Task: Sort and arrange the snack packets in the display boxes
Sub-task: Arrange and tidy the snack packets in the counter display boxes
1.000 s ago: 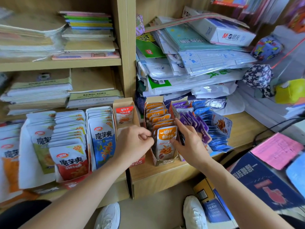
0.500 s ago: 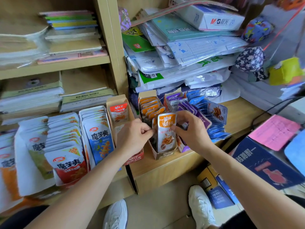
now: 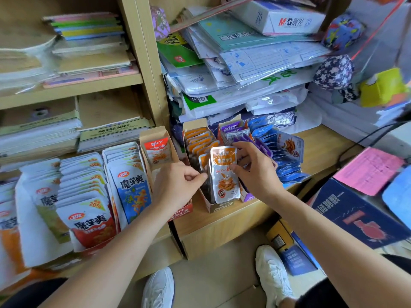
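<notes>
Standing upright at the front of its cardboard display box (image 3: 219, 206), an orange snack packet (image 3: 224, 174) is pinched at its right edge by the thumb and fingers of the right hand (image 3: 255, 174). The left hand (image 3: 175, 187) is held just beside the left edge of the same packet, with the fingers curled and the thumb and forefinger brought together; whether something is gripped between them cannot be told. More orange packets (image 3: 200, 141) are lined up behind it in the box. A red packet (image 3: 158, 150) is seen in the next box to the left, and purple packets (image 3: 263, 147) and blue packets (image 3: 287, 156) to the right. The display box is placed on the wooden tabletop (image 3: 224, 223).
</notes>
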Available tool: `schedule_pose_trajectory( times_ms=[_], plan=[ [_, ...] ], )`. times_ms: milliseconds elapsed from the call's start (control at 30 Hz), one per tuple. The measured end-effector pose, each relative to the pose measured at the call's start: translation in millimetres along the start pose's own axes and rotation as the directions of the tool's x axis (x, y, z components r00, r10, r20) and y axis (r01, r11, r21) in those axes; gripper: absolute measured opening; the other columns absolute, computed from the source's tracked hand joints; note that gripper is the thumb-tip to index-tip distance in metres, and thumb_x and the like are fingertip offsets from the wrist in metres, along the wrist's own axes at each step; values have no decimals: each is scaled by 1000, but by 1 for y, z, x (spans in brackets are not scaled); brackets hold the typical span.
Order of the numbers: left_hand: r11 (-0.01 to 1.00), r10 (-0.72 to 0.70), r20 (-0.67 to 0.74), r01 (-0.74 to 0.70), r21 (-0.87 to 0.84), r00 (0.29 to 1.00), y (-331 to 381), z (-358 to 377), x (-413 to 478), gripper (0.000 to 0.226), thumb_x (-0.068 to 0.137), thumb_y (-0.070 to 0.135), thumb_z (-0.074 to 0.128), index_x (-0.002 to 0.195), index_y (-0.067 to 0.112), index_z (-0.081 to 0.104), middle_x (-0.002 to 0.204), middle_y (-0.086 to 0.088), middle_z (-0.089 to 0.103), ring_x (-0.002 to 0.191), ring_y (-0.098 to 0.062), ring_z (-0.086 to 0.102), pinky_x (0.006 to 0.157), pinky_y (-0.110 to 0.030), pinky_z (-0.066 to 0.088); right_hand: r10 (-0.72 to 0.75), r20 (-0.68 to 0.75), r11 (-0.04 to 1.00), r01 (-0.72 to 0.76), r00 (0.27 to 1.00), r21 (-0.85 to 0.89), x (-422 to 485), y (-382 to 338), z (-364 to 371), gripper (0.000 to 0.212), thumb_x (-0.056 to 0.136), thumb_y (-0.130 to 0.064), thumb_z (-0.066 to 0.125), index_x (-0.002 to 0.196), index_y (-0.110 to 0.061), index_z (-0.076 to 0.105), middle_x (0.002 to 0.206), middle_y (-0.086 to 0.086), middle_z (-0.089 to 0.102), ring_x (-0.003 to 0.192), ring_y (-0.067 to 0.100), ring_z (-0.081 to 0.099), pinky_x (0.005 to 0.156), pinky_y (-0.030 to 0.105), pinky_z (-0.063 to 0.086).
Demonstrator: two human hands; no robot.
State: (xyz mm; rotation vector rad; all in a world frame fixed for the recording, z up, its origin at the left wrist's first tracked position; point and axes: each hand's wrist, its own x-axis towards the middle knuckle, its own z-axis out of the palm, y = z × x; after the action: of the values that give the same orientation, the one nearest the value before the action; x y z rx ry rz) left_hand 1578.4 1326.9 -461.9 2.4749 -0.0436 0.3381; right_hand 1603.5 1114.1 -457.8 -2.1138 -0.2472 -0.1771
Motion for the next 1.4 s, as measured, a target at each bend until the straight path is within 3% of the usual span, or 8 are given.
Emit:
schedule_pose_trajectory(
  times_ms=[233,467,667,767,933,1100,1233,1400],
  plan=[
    [981,18,71,-31,193,997,2,1,-2,22,81,54,76,91,35,78,77,17,58,71,1,52,53,-19,29,27,-34,1000,-27,999,3,3,-1,5,44,92,-9,69,132,-20,52,102,-12,63,90,-4,62,70,11,53],
    [997,-58,-20,57,-52,998,-1,5,8,12,82,38,80,71,35,75,69,14,60,68,-1,57,56,-23,35,0,-29,1000,-1,1000,-14,3,-4,2,40,89,-10,73,126,-17,58,103,-5,64,93,5,61,76,9,50],
    [977,-4,-51,-7,-212,999,-2,4,17,4,82,30,80,81,30,76,77,16,64,71,1,57,61,-24,44,-34,-122,995,44,992,84,6,-4,1,31,87,-6,74,111,-15,56,99,0,63,90,8,61,76,16,52],
    [968,15,-22,-20,-249,1000,-5,3,14,8,84,26,77,84,33,73,78,18,67,72,-2,61,64,-27,49,-85,-134,996,84,987,-9,4,0,5,33,86,-8,75,110,-17,54,102,-3,59,92,6,59,78,21,53],
    [998,50,115,-46,-35,992,-2,-1,3,42,71,57,76,97,37,49,93,26,63,70,2,61,60,-24,46,-126,-67,983,116,990,-142,3,4,7,37,88,-14,75,118,-19,54,109,-10,59,93,3,57,81,26,56],
    [973,106,63,-117,198,992,0,7,6,52,74,66,76,99,33,45,96,17,73,76,-3,66,55,-22,47,-207,-18,945,195,978,-263,0,4,8,45,83,-19,79,121,-20,55,112,-5,63,92,11,61,79,35,57],
    [972,86,97,-105,213,992,7,12,8,51,81,61,74,111,31,46,84,17,74,73,-3,65,51,-14,31,-221,57,915,227,974,-334,0,4,4,65,81,-18,80,140,-20,53,124,2,64,111,20,61,91,40,55],
    [997,19,69,-25,80,997,15,11,10,41,83,54,75,107,31,51,73,16,72,69,-1,65,50,-21,37,-222,23,955,222,975,-199,2,4,7,62,86,-9,74,141,-22,49,131,-4,57,119,14,58,93,40,56]
  ],
)
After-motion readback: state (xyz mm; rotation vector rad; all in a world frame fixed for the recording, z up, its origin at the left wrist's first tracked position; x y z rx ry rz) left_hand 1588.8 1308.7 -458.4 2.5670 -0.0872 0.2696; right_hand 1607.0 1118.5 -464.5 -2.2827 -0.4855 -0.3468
